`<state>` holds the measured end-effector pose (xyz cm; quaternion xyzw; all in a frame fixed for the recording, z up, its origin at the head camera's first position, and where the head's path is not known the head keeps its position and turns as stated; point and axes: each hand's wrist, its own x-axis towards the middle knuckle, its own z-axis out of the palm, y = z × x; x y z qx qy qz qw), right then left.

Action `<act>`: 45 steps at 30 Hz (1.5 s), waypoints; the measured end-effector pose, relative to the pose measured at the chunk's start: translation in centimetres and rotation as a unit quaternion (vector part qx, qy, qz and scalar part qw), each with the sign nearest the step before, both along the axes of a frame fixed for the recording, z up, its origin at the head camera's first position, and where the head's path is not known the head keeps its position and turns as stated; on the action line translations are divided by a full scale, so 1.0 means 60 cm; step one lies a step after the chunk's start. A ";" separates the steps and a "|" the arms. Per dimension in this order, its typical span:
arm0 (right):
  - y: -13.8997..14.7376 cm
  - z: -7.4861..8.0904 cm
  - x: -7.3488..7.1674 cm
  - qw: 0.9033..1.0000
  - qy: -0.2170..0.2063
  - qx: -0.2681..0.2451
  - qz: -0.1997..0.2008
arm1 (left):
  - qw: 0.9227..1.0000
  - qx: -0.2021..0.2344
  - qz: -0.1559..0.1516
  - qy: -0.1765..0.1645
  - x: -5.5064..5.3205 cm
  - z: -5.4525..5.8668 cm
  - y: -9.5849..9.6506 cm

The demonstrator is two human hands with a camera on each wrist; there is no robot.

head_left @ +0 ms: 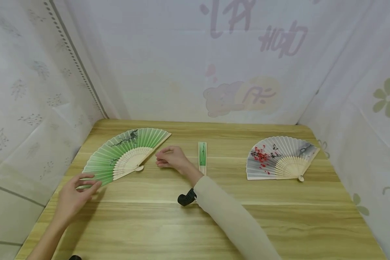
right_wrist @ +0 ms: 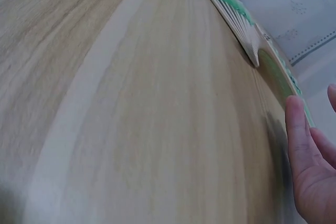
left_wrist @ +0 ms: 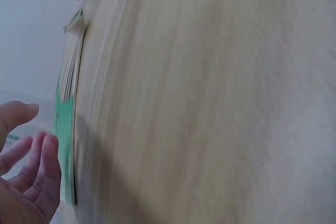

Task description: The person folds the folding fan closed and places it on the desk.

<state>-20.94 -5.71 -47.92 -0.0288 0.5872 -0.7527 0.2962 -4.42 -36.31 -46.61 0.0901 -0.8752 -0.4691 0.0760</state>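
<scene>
A green folding fan lies spread on the table at the left, with dark branches painted on its leaf and pale ribs. My left hand is at the fan's lower left edge, thumb and fingers apart; in the left wrist view nothing shows between the fingers. Whether a fingertip touches the leaf I cannot tell. Just right of the fan's ribs is my right hand, its fingers loosely extended and holding nothing. In the right wrist view its fingers stand apart from the fan's pivot.
A folded green fan lies mid-table behind my right forearm, partly covered by it. At the right a grey-white fan with red blossoms lies spread. A black wrist device sits at my right sleeve. Printed cloth walls the table's back and sides.
</scene>
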 end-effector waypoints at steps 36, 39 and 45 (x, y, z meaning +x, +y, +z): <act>-0.095 -0.001 0.018 0.986 -0.033 0.038 -0.156 | 0.974 -0.164 0.087 -0.127 0.026 0.004 -0.056; -0.100 0.002 0.018 0.984 -0.026 0.062 -0.165 | 0.973 -0.167 0.086 -0.132 0.024 0.004 -0.056; -0.107 0.004 0.018 0.980 -0.026 0.081 -0.178 | 0.973 -0.166 0.086 -0.133 0.023 0.007 -0.058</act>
